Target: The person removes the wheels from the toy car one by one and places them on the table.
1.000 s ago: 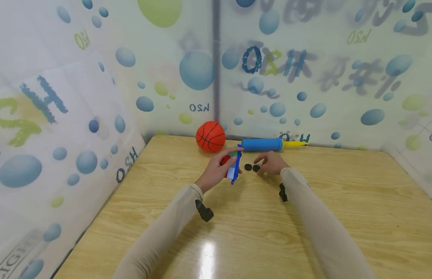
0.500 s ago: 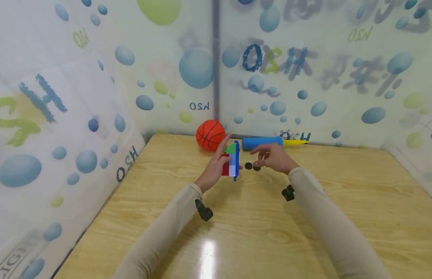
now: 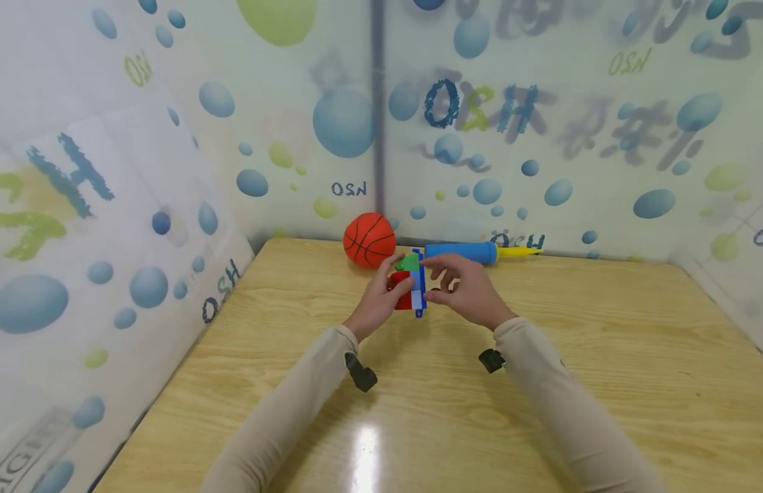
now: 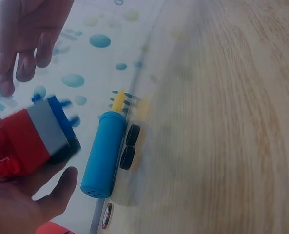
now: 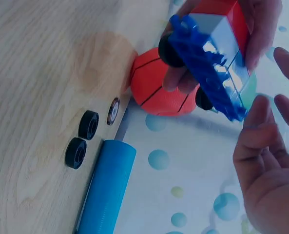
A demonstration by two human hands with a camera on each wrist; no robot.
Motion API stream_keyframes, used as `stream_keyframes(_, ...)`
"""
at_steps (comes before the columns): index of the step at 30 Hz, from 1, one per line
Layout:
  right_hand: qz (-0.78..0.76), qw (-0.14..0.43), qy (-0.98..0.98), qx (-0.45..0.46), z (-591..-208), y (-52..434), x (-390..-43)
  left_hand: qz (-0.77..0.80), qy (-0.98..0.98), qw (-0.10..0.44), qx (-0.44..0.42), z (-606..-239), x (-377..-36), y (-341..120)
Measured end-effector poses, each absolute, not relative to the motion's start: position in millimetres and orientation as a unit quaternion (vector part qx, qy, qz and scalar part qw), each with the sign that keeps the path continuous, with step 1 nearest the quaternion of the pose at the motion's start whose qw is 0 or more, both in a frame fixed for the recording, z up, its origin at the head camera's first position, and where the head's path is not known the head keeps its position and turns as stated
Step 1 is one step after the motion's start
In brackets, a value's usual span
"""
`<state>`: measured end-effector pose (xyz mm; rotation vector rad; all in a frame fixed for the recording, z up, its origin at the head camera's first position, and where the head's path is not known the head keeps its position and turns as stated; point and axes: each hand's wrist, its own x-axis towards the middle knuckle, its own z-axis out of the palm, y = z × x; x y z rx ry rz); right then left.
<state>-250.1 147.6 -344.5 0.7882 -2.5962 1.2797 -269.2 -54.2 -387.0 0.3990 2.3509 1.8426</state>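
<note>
Currently, the toy (image 3: 417, 284) is held in the air above the surface (image 3: 418, 383), with its blue base (image 5: 205, 68) turned toward the right hand (image 3: 474, 291). It is gripped by the left hand (image 3: 375, 296), its thumb and fingers being clamped on the blocks. The right hand is held just beside the base, its fingers loosely bent and apart; whether the base is touched by the fingertips cannot be told. On the base are carried a white block (image 4: 48, 129), a red block (image 4: 23, 141) and a green block (image 3: 410, 263), and two black wheels (image 5: 171, 51) are fitted along one side. Below, two loose wheels (image 5: 89, 125) are seen side by side on the surface, near the pump (image 3: 464, 253), by which a yellow nozzle (image 3: 520, 252) is borne. A small disc (image 5: 113, 111) is seen near the ball (image 3: 369, 239), which is placed left of the pump. Both are backed by a wall (image 3: 283, 103) printed with blue and green spots. The wrists are covered by beige sleeves (image 3: 301, 383).
</note>
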Motion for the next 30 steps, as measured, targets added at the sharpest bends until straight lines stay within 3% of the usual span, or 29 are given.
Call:
stream_keyframes(18, 0.217, 0.187, -0.922, 0.261, -353, 111, -237, 0.608, 0.78, 0.017, 0.147, -384, -266, -39)
stream_keyframes(30, 0.259, 0.125, -0.928, 0.235, -348, 125, -239, 0.687, 0.712, 0.033, 0.14, -384, -265, -48)
